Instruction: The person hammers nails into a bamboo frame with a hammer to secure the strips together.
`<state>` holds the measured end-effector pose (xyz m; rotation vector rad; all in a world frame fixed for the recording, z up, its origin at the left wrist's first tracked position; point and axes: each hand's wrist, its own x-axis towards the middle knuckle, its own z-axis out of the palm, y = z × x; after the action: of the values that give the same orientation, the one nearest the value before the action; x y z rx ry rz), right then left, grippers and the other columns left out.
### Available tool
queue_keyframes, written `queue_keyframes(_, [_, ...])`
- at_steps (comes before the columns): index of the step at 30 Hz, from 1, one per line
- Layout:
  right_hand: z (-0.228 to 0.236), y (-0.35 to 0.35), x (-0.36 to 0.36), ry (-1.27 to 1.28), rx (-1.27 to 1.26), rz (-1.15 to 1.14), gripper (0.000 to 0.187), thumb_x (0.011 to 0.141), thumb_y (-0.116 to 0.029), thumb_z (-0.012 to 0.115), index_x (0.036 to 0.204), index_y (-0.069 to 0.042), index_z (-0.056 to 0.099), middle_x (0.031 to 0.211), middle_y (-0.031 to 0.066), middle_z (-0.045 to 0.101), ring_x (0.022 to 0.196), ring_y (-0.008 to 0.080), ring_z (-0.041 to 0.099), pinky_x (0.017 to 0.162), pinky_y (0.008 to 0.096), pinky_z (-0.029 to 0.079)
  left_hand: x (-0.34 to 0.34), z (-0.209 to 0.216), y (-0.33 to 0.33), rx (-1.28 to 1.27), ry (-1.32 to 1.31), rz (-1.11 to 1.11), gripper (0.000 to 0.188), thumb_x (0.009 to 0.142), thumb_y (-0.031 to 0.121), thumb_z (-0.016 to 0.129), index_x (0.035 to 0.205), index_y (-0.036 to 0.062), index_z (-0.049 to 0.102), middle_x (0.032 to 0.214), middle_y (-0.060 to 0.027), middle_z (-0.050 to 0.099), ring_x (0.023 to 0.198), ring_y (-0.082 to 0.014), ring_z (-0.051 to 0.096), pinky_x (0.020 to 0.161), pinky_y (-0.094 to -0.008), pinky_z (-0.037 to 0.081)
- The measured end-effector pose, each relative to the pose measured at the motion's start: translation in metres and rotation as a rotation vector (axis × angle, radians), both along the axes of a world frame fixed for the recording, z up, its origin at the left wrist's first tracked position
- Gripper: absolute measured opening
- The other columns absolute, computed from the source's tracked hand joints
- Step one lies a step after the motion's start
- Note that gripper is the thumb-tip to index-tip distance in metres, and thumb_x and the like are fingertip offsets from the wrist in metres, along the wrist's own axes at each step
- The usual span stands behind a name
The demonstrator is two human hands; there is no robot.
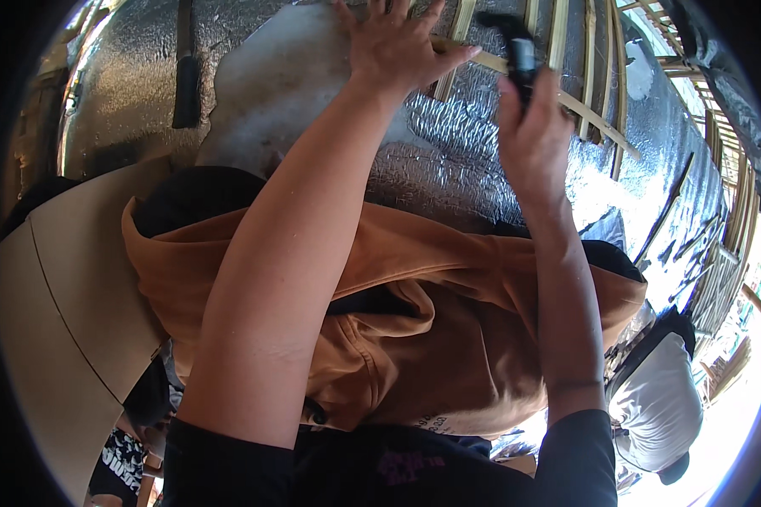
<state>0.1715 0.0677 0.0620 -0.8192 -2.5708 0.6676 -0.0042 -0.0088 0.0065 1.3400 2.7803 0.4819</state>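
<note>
My left hand (pixel 393 46) is stretched out at the top of the view with its fingers spread, pressing down near one end of a thin light wooden strip (pixel 596 121). The strip runs diagonally across several parallel slats (pixel 558 38). In my right hand (pixel 534 139) is a hammer (pixel 522 59) with a dark head, gripped by its handle and slightly blurred. Its head is raised up and left, close to the strip and to the right of my left hand's thumb. My left fingertips are cut off by the picture's upper edge.
Crinkled silver foil sheeting (pixel 457 127) spreads beneath the slats, with a whitish patch (pixel 271 76) and a dark strip (pixel 188 84) at left. A brown garment (pixel 448 279) lies across my front. Tan board (pixel 68 279) stands left; a white bundle (pixel 659 406) sits right. Another person (pixel 123 460) is partly visible lower left.
</note>
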Motion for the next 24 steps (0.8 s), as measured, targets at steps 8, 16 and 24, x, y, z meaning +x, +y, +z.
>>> queue_keyframes(8, [0.006, 0.012, 0.001, 0.085, -0.009, -0.045, 0.023, 0.103, -0.020, 0.056, 0.109, 0.002, 0.051, 0.064, 0.0157, 0.065, 0.053, 0.0298, 0.070, 0.042, 0.0392, 0.052, -0.001, -0.005, -0.003, -0.049, -0.015, -0.018, 0.097, 0.085, 0.088, 0.034, 0.157, 0.0229, 0.035, 0.169, -0.0129, 0.008, 0.155, -0.0370, 0.003, 0.120, -0.0662, 0.004])
queue_keyframes(16, [-0.008, 0.023, 0.001, 0.074, -0.159, -0.192, 0.025, 0.101, -0.023, 0.060, 0.102, 0.002, 0.056, 0.071, 0.0202, 0.068, 0.061, 0.0359, 0.071, 0.051, 0.0437, 0.052, -0.002, 0.001, -0.011, -0.083, 0.071, -0.132, 0.089, 0.083, 0.086, 0.042, 0.149, 0.0267, 0.049, 0.165, -0.0108, 0.021, 0.152, -0.0356, 0.019, 0.118, -0.0701, 0.008])
queue_keyframes(24, [-0.015, 0.027, 0.003, 0.085, -0.132, -0.188, 0.027, 0.101, -0.025, 0.061, 0.103, 0.002, 0.056, 0.071, 0.0210, 0.068, 0.064, 0.0379, 0.071, 0.053, 0.0444, 0.052, 0.000, -0.004, -0.012, -0.095, 0.191, -0.146, 0.077, 0.083, 0.083, 0.050, 0.144, 0.0362, 0.055, 0.162, -0.0060, 0.032, 0.149, -0.0314, 0.031, 0.118, -0.0719, 0.012])
